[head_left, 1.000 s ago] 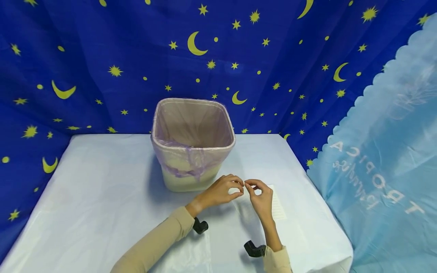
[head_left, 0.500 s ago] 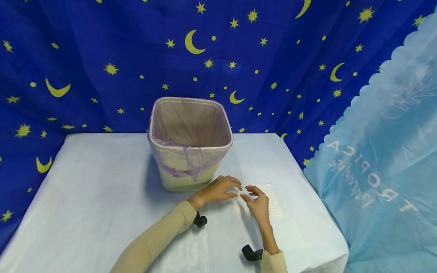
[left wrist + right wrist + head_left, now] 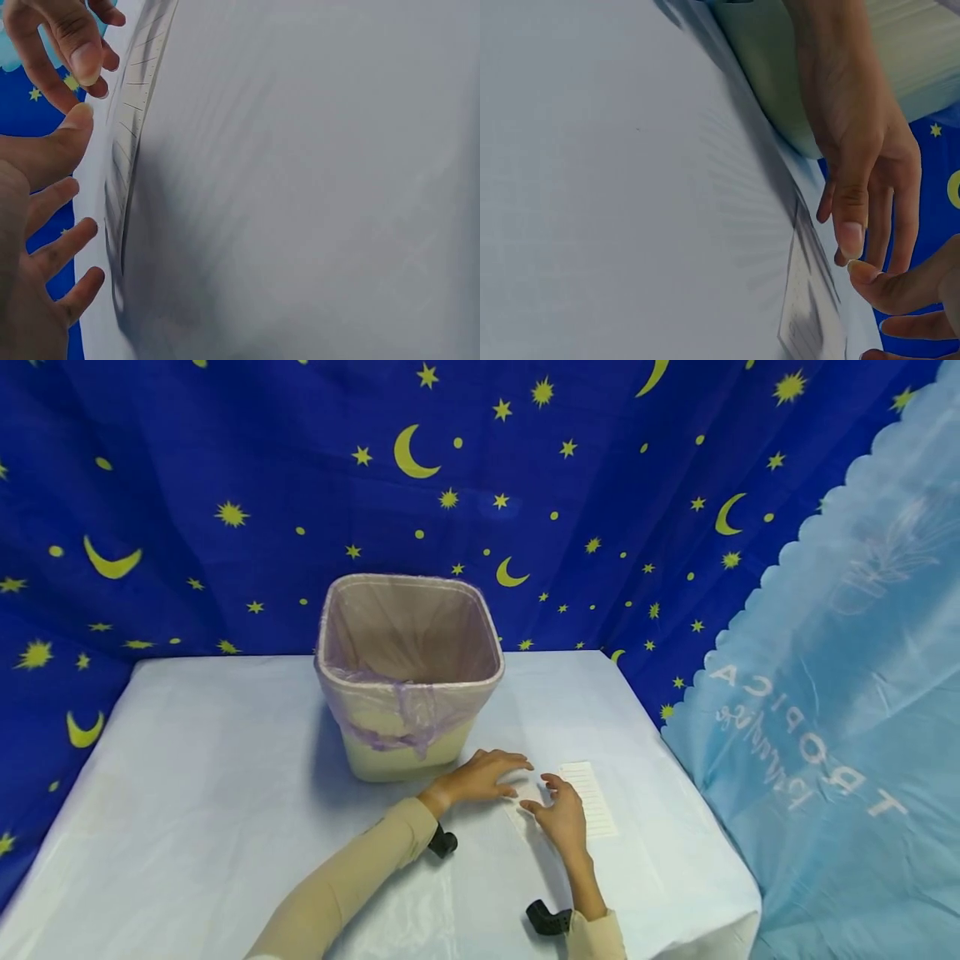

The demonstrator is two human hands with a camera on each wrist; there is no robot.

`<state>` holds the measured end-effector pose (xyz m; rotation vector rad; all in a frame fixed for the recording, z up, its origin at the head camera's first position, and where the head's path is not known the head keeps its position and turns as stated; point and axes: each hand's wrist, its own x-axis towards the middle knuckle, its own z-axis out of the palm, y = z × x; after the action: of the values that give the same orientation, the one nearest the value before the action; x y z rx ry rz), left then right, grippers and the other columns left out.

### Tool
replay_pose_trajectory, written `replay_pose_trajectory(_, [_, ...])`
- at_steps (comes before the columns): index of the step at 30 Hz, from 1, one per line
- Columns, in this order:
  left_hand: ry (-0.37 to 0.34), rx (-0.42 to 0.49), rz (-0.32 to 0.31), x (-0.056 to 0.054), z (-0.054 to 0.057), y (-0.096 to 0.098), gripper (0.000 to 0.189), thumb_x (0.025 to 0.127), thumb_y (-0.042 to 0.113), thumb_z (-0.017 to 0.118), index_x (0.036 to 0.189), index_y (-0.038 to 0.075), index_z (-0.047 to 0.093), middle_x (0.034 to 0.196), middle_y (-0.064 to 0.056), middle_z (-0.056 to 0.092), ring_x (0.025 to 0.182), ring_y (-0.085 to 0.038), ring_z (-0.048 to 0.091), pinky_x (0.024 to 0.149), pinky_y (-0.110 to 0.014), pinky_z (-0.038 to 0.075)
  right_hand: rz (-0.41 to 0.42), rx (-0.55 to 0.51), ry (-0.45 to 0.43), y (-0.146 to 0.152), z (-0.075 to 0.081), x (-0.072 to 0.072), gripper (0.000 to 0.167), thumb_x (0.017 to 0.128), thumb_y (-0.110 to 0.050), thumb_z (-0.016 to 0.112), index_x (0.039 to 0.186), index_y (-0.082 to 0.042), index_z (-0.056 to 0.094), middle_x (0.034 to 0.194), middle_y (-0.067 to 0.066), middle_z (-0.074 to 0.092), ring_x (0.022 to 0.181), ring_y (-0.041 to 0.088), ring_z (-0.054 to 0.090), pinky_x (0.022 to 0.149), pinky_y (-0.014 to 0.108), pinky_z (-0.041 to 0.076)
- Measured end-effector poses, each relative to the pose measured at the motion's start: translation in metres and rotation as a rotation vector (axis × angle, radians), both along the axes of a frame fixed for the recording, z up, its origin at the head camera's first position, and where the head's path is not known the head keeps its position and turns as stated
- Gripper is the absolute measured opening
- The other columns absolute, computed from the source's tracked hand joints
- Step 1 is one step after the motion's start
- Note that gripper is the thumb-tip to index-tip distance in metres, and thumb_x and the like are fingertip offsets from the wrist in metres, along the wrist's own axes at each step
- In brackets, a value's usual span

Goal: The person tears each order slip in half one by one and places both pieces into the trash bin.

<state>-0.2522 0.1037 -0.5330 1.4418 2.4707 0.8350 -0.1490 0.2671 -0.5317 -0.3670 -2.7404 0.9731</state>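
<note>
My left hand point(image 3: 482, 777) hovers over the table in front of the bin, its fingers extended and apart from the thumb. Facing it, my right hand point(image 3: 564, 817) has loosely bent fingers and a spread thumb. Nothing shows between the two hands in the head view. A white sheet with printed lines point(image 3: 588, 799) lies flat just right of the right hand, which partly covers it. Beneath the fingers, a second pale flat piece point(image 3: 519, 817) is faintly visible. In the right wrist view the left hand point(image 3: 855, 142) and right hand point(image 3: 919, 289) have thumb tips close together.
A cream bin point(image 3: 401, 747) with a translucent purple liner point(image 3: 431, 697) stands behind the hands. White cloth covers the table point(image 3: 202, 827). A blue star-and-moon curtain point(image 3: 262, 460) hangs behind, and a light blue cloth point(image 3: 847, 693) at the right.
The fingertips of both hands, pinched close together a second ago, have opened and drawn apart. My right hand has dropped slightly towards me. The head view has shifted a little to the right.
</note>
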Motion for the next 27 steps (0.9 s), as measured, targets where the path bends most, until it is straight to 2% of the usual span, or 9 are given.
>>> replay_pose_trajectory(6, [-0.04, -0.009, -0.008, 0.0015, -0.0023, 0.0024, 0.068, 0.082, 0.04, 0.071, 0.142, 0.017, 0.051, 0.148, -0.003, 0.049, 0.131, -0.025, 0.046, 0.102, -0.047, 0.035, 0.06, 0.101, -0.001, -0.001, -0.0032, 0.0023, 0.065, 0.07, -0.018, 0.087, 0.122, 0.01, 0.059, 0.111, 0.029, 0.062, 0.104, 0.044, 0.058, 0.088, 0.055, 0.047])
replay_pose_trajectory(18, [0.021, -0.072, -0.008, 0.0033, -0.0067, 0.0084, 0.068, 0.076, 0.038, 0.075, 0.139, 0.022, 0.055, 0.143, -0.003, 0.052, 0.123, -0.022, 0.045, 0.098, -0.043, 0.034, 0.058, 0.132, -0.048, -0.002, -0.0087, 0.0026, 0.066, 0.065, -0.018, 0.09, 0.119, 0.008, 0.061, 0.112, 0.027, 0.059, 0.102, 0.041, 0.055, 0.084, 0.053, 0.046])
replay_pose_trajectory(27, [0.065, -0.08, 0.039, 0.0024, -0.0066, 0.0079, 0.063, 0.073, 0.042, 0.076, 0.131, 0.024, 0.061, 0.119, 0.0, 0.056, 0.106, -0.017, 0.044, 0.093, -0.038, 0.033, 0.052, 0.107, -0.068, 0.0006, -0.0088, -0.0022, 0.064, 0.064, -0.014, 0.09, 0.117, 0.007, 0.061, 0.107, 0.023, 0.061, 0.099, 0.037, 0.056, 0.085, 0.05, 0.047])
